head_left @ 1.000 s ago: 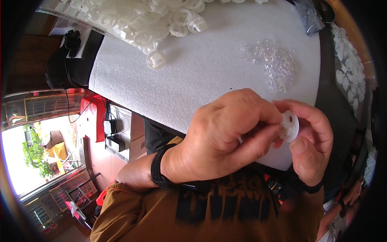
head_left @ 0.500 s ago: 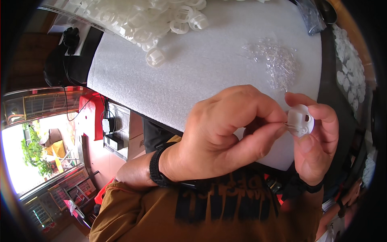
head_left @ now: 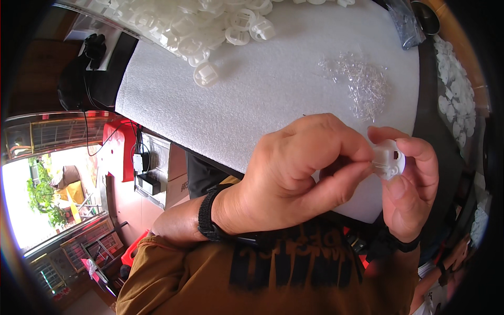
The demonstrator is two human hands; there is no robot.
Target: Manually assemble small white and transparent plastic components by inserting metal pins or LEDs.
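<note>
My left hand (head_left: 310,170) reaches across from the left, its thumb and forefinger pinched together at the white plastic housing (head_left: 387,159). Thin wire legs of what looks like an LED (head_left: 377,165) run from those fingertips to the housing; the rest is hidden by the fingers. On the right, my right hand (head_left: 408,194) grips the small round housing by its rim between thumb and fingers. A dark slot shows in the housing's face. Beyond the hands, a loose heap of clear LEDs with thin wire legs (head_left: 362,86) lies on the white foam sheet (head_left: 252,94).
Many translucent white plastic parts (head_left: 184,26) are piled at the far left, with one loose part (head_left: 206,74) nearer. Along the right edge lie more white pieces (head_left: 455,100). A clear plastic bag (head_left: 405,23) rests at the far right. A red stool (head_left: 119,149) stands left of the table.
Both hands stay together at the housing, which has shifted slightly left and turned a little. The left fingertips now sit closer against it. The view has moved slightly.
</note>
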